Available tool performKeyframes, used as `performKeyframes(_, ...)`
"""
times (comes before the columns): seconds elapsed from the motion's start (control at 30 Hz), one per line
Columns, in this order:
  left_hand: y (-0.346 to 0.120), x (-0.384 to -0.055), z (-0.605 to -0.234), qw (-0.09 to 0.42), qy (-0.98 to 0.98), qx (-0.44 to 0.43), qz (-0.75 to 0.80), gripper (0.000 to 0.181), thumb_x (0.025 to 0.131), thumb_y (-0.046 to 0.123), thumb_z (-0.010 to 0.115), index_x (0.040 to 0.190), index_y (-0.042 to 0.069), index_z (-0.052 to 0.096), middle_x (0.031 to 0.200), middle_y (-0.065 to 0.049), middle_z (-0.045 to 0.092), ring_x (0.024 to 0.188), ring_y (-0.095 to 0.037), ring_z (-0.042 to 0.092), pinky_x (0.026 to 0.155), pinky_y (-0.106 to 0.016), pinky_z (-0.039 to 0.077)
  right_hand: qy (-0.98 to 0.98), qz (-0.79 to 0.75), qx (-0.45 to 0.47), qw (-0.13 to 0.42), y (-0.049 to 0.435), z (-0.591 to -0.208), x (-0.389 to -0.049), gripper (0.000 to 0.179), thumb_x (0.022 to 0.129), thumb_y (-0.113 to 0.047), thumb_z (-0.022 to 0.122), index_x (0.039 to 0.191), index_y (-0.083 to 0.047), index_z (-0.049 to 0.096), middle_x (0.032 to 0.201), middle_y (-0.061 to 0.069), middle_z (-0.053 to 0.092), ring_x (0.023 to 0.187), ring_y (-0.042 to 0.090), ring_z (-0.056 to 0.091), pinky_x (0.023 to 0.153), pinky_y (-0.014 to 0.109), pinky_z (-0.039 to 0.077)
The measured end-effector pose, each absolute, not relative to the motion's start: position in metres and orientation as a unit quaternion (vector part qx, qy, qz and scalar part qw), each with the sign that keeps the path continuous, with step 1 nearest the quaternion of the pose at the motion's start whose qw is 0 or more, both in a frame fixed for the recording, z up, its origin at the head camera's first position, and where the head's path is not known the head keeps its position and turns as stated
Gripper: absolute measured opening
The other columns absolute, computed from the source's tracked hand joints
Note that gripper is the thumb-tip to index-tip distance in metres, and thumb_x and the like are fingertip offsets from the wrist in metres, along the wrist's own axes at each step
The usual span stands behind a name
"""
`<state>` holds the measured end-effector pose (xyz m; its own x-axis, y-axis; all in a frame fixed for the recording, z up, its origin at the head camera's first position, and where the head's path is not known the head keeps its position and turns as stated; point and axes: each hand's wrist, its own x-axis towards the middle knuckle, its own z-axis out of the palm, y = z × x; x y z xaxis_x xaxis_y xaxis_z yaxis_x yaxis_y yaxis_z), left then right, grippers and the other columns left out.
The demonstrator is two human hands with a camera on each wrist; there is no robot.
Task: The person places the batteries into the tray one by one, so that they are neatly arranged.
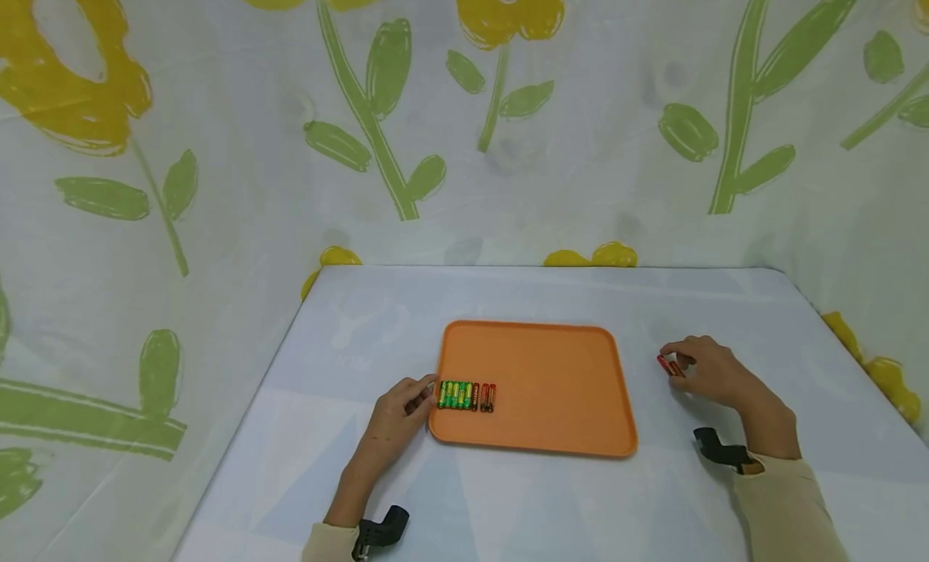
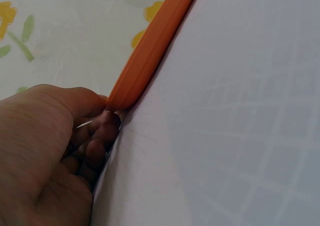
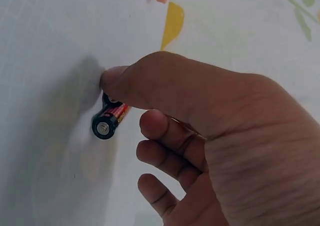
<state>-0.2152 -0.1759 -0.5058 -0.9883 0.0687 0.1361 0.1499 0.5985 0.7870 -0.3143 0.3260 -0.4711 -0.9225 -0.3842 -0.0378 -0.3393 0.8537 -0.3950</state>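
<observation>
An orange tray (image 1: 551,385) lies on the table, with a row of green batteries (image 1: 455,395) and a few red batteries (image 1: 489,397) side by side near its left edge. My left hand (image 1: 395,421) pinches the tray's left rim; in the left wrist view the thumb meets the orange rim (image 2: 145,55) and the other fingers curl below. To the right of the tray, my right hand (image 1: 714,372) pinches a red battery (image 1: 664,364) between thumb and index finger. Another red battery (image 3: 111,122) lies right beside it, its end facing the right wrist camera.
The white table (image 1: 348,328) has a pale printed pattern. A floral curtain (image 1: 566,191) hangs behind and at both sides. Black wrist mounts (image 1: 718,447) sit on both forearms, close to the tabletop.
</observation>
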Motion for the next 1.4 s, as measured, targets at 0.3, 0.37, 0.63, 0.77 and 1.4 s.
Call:
performKeyframes(0.3,-0.176,-0.216,-0.507,0.043,-0.889,-0.061,-0.452,0.039,0.098,0.014,0.067,0.137,0.014,0.064,0.092,0.009,0.057,0.08,-0.009,0.051,0.069,-0.023,0.046,0.953,-0.203,-0.216,0.057,0.325,-0.468,-0.314,0.043,0.076,0.002,0.074,0.118,-0.002,0.067,0.08,-0.002,0.049,0.079,0.019,0.043,0.064,0.033,0.035)
performKeyframes(0.37,-0.176,-0.216,-0.506,0.046,-0.888,-0.063,-0.453,0.04,0.098,0.013,0.067,0.138,0.013,0.063,0.092,0.009,0.057,0.08,-0.01,0.051,0.069,-0.024,0.046,0.953,-0.202,-0.217,0.055,0.325,-0.467,-0.313,0.042,0.076,0.001,0.074,0.117,-0.002,0.068,0.08,-0.002,0.049,0.079,0.019,0.043,0.065,0.034,0.035)
performKeyframes(0.63,-0.176,-0.214,-0.506,0.046,-0.892,-0.061,-0.446,0.04,0.098,0.015,0.067,0.138,0.013,0.063,0.091,0.008,0.057,0.08,-0.009,0.051,0.068,-0.023,0.046,0.963,-0.204,-0.173,0.044,0.32,-0.469,-0.313,0.036,0.08,-0.009,0.079,0.112,0.002,0.067,0.083,0.001,0.049,0.086,0.025,0.044,0.069,0.038,0.038)
performKeyframes(0.77,-0.177,-0.215,-0.507,0.045,-0.893,-0.058,-0.443,0.04,0.098,0.015,0.067,0.138,0.014,0.063,0.091,0.008,0.057,0.08,-0.009,0.051,0.069,-0.023,0.046,0.96,-0.214,-0.181,0.016,0.317,-0.471,-0.315,0.035,0.079,-0.008,0.079,0.109,0.003,0.067,0.079,0.0,0.048,0.085,0.025,0.045,0.072,0.04,0.038)
performKeyframes(1.4,-0.177,-0.216,-0.506,0.046,-0.894,-0.065,-0.441,0.039,0.098,0.012,0.067,0.136,0.01,0.064,0.091,0.007,0.057,0.079,-0.009,0.05,0.067,-0.023,0.045,0.949,-0.244,-0.202,-0.002,0.278,-0.461,-0.306,0.034,0.081,-0.011,0.079,0.111,-0.002,0.066,0.083,0.0,0.046,0.089,0.024,0.044,0.071,0.038,0.039)
